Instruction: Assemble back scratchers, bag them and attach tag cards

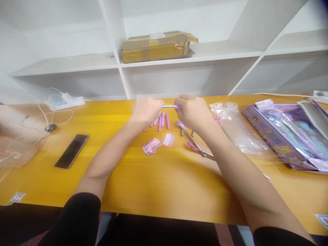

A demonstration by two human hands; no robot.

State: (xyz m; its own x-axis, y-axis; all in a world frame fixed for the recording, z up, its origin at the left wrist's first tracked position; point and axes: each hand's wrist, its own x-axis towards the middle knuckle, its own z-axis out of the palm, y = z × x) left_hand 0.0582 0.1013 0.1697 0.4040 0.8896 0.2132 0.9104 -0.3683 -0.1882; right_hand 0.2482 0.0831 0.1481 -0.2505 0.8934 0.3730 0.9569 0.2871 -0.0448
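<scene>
Both my left hand point(148, 108) and my right hand point(192, 111) are closed on a thin back scratcher rod point(167, 106), held level near the back of the table. Its bare metal middle shows between my fists, with a light purple piece at the right fist; both ends are hidden in my fingers. Below lie several pink and purple handle tubes point(167, 121). Beside and under my right arm are metal-rod back scratchers with hand-shaped heads, one purple point(179, 124) and one pink point(194, 147). Small printed cards point(152, 146) lie in front.
A clear plastic bag point(243, 136) and an open purple box point(275, 136) of wrapped items lie right. At left are a phone point(71, 151), a power strip point(65, 101) with cables and a blurred transparent bag point(17, 147). A cardboard box point(156, 48) sits on the shelf behind.
</scene>
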